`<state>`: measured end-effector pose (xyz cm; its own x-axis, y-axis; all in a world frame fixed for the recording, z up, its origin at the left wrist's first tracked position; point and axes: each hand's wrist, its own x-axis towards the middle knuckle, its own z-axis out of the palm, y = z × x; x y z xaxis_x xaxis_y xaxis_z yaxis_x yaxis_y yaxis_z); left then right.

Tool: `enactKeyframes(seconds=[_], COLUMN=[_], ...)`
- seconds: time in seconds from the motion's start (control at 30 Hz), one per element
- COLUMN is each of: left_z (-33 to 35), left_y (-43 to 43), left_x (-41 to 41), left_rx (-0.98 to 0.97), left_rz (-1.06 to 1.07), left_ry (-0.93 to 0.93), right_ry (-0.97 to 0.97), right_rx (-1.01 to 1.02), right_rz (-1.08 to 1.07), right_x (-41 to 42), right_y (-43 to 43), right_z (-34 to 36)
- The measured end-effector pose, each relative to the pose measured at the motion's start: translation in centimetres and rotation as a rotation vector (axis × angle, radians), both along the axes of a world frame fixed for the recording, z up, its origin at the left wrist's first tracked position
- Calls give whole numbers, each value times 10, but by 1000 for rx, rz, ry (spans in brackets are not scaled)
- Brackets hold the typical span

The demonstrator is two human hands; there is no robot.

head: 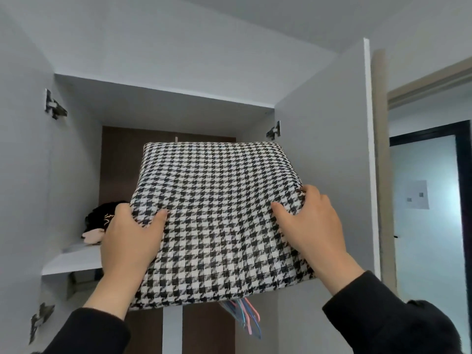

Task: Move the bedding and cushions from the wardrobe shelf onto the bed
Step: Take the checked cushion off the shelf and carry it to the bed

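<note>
A large black-and-white houndstooth cushion (217, 200) fills the middle of the view, tilted, its far edge inside the upper wardrobe compartment and its near edge hanging out past the shelf (74, 261). My left hand (130, 241) grips its left side, thumb on top. My right hand (310, 223) grips its right side and bunches the fabric at the corner. Behind my left hand a dark bundle with a pale patch (101, 221) lies on the shelf.
Both wardrobe doors stand open, the right door (321, 149) close beside the cushion, the left door (23, 175) at the far left. Pink and blue hangers (245, 315) hang below the shelf. A doorway (429, 200) opens at the right.
</note>
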<state>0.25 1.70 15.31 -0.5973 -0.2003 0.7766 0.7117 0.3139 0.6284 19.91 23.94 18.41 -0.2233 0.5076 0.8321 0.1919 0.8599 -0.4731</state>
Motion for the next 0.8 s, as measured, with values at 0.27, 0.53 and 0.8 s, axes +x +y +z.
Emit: enactKeyframes(seconds=[0.27, 0.53, 0.8], left_z=[-1, -16, -25], left_y=[8, 40, 90], left_x=[20, 58, 175], left_rx=[172, 279, 316], left_rz=[-242, -552, -902], left_ry=[89, 108, 49], right_ry=[115, 187, 273], right_rx=[-61, -10, 139], right_rz=[-151, -360, -640], right_x=[64, 130, 267], right_y=[-34, -66, -108], right_z=[14, -2, -20])
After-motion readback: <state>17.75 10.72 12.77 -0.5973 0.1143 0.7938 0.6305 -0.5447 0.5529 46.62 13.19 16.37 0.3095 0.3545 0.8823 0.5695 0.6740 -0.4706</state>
